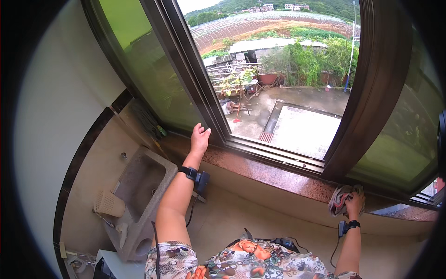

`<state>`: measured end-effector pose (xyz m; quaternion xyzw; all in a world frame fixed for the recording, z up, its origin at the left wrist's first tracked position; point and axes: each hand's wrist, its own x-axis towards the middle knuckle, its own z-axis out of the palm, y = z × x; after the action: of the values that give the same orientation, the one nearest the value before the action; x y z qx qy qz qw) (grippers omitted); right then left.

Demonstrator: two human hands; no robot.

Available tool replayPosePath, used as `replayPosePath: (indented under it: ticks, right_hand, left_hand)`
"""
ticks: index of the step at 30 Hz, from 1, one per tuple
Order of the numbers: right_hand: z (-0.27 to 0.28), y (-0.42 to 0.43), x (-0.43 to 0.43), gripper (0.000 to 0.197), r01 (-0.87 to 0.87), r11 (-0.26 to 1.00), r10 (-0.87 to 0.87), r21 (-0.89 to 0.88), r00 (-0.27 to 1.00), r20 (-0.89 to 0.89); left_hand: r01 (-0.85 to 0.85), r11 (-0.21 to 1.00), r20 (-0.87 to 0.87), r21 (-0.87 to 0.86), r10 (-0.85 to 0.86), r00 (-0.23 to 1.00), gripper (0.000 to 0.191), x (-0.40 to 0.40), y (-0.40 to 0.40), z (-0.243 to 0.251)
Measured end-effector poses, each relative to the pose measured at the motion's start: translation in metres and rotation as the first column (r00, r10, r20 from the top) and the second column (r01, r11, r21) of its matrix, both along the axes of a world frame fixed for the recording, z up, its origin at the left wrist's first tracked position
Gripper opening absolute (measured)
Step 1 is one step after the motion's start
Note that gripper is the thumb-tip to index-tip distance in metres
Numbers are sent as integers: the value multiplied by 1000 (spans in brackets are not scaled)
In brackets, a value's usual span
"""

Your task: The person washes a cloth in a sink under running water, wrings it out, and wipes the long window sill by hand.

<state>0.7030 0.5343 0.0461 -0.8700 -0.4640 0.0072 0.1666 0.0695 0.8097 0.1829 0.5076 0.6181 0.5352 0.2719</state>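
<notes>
My right hand [354, 204] grips a bunched striped cloth [338, 201] at the speckled reddish stone windowsill [264, 169], below the right part of the dark window frame. Folds of the cloth hang over the sill's front edge. My left hand [200, 139] is raised before the lower end of the sliding window's dark upright [190, 82]. Its fingers are loosely bent and a little apart, with nothing held; whether it touches the frame cannot be made out. Both wrists wear strapped devices with cables. Between the hands, the window stands open above its metal track [275, 153].
A stone sink [170, 171] stands at the left, with a perforated plastic basket [109, 203] by its edge and a tap [124, 156] on the wall. A mop head [144, 120] leans in the corner. A white appliance [116, 265] sits at the lower left.
</notes>
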Motion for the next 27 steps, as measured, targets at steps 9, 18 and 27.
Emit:
replayPosePath:
  ticks: [9, 18, 27]
  right_hand:
    - [-6, 16, 13, 40, 68, 994, -75, -79, 994, -84]
    - [14, 34, 17, 36, 123, 957, -149, -264, 985, -84]
    - [13, 30, 7, 36, 173, 933, -185, -316, 983, -7]
  left_hand:
    - [-218, 856, -389, 468, 421, 819, 72, 13, 75, 62]
    - [-270, 835, -283, 479, 438, 854, 80, 12, 116, 46]
    - [-242, 885, -359, 397, 393, 847, 70, 35, 79, 38]
